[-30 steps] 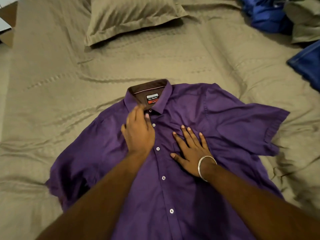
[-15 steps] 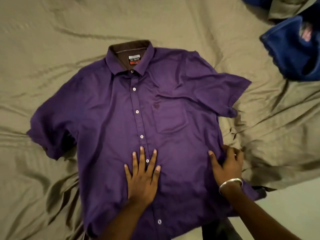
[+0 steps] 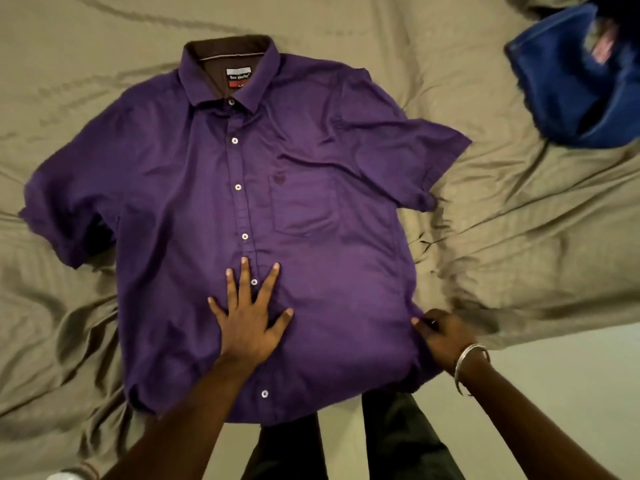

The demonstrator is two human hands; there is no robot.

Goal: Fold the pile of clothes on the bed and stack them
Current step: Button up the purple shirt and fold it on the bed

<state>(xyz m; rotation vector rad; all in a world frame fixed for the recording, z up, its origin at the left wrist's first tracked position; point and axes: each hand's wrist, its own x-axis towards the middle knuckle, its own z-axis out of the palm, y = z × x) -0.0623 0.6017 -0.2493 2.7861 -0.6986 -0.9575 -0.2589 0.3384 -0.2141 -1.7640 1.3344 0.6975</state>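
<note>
Head view, the only one:

- Purple shirt (image 3: 214, 188) lies face up and buttoned on the bed (image 3: 519, 237), collar (image 3: 227, 60) at 12 o'clock, hem at 6 hanging just over the bed edge. Both short sleeves are spread out, one toward 9, the other toward 2–3. No fold made in it yet.
- Left hand (image 3: 247, 317) lies flat on the placket low on the shirt front, fingers straight and splayed, pointing to 12. It presses the cloth and grips nothing.
- Right hand (image 3: 445, 336) is at the shirt's side seam near the hem, about 4 o'clock from shirt centre. Fingers are curled at the fabric edge; it looks like a pinch on the seam, though the fingertips are partly hidden. A metal bangle (image 3: 471, 358) sits on that wrist.
- Blue garment (image 3: 575, 84) lies crumpled at 1–2 o'clock, well apart from the shirt, unfolded. More of the pile may be out of frame; can't tell.
- No folded stack visible anywhere in frame.
- Dark trousers (image 3: 398, 438) of the person stand at 6 o'clock over pale floor.

Judgement: early stage. The shirt is only laid out and being smoothed; sleeves-in, sides-in and the bottom-up fold are all left. At least the blue piece also remains, then stacking. The sheet is bunched at 3–4 o'clock beside the right hand, which may snag the side fold.
</note>
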